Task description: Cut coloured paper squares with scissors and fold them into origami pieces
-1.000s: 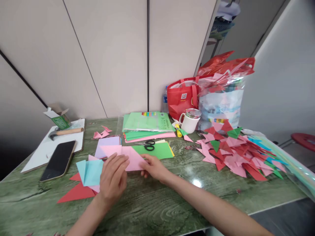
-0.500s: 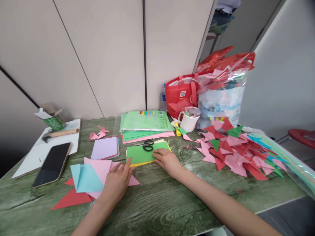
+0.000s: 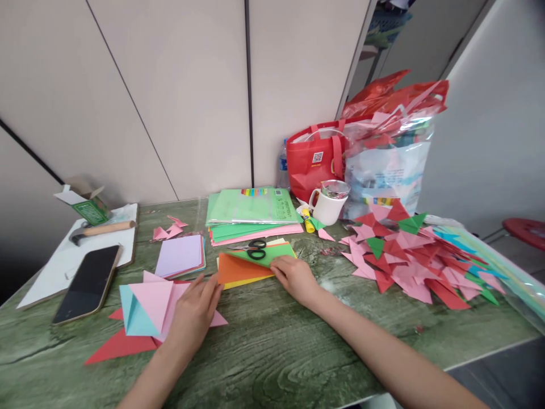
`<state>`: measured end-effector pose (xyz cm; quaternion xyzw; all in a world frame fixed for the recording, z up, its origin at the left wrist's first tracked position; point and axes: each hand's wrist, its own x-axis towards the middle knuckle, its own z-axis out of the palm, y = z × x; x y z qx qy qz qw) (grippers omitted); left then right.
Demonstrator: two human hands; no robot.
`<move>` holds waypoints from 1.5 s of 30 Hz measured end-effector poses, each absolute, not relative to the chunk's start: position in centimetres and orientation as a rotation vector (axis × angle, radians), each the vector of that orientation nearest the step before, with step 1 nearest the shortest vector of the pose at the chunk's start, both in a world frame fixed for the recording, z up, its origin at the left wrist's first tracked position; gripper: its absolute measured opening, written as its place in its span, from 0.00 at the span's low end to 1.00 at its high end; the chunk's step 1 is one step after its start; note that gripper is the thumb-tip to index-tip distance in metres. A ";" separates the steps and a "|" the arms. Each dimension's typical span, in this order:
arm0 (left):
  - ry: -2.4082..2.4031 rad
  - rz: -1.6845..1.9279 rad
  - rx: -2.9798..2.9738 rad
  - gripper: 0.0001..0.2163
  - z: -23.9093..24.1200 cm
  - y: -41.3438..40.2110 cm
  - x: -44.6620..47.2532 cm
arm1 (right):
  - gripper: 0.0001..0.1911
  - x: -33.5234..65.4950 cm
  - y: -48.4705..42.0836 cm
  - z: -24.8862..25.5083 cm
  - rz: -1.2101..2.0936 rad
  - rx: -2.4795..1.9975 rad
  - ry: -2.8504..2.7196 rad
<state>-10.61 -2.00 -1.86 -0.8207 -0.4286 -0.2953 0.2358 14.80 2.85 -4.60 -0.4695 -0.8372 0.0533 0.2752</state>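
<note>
My right hand (image 3: 296,279) pinches the near right edge of a green sheet of paper (image 3: 279,250), part of which is raised from its stack. Under it, an orange sheet (image 3: 240,269) shows, with a yellow sheet (image 3: 247,282) below. Black-handled scissors (image 3: 257,250) lie on top of the green sheet. My left hand (image 3: 191,312) has its fingers stretched out, the tips by the orange sheet's left corner. Beneath and beside this hand lie folded pink paper (image 3: 147,301), blue paper (image 3: 136,325) and red paper (image 3: 119,347).
Left are a phone (image 3: 87,284), a hammer (image 3: 106,229) on a white board (image 3: 40,282) and a lilac paper stack (image 3: 179,255). Packaged green paper (image 3: 251,207), a white mug (image 3: 327,205) and a red bag (image 3: 313,165) stand behind. Folded pieces (image 3: 413,255) heap up at right.
The green sheet has been lifted and shifted back at its near left side, uncovering orange paper. My left hand has drawn slightly left, away from the stack; the blue and pink folded papers shifted.
</note>
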 end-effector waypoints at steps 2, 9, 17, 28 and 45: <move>-1.106 -0.808 -2.334 0.11 -1.8 -2.2 -10.3 | 0.09 14.7 2.8 -4.7 0.143 -1.283 -2.215; -1.135 -0.622 -2.267 0.14 -1.5 -2.2 -10.8 | 0.06 15.0 3.2 -4.7 0.268 -1.195 -2.092; -1.352 -0.875 -2.229 0.10 -1.9 -2.3 -11.2 | 0.09 15.6 2.9 -2.7 0.228 -1.017 -1.896; -1.136 -0.930 -2.650 0.09 -1.1 -3.3 -9.7 | 0.11 19.6 -2.3 -0.6 0.279 -0.831 -2.426; -1.493 -1.054 -3.098 0.07 -2.2 -4.4 -6.8 | 0.09 13.4 -3.4 -1.1 1.205 -1.076 -2.173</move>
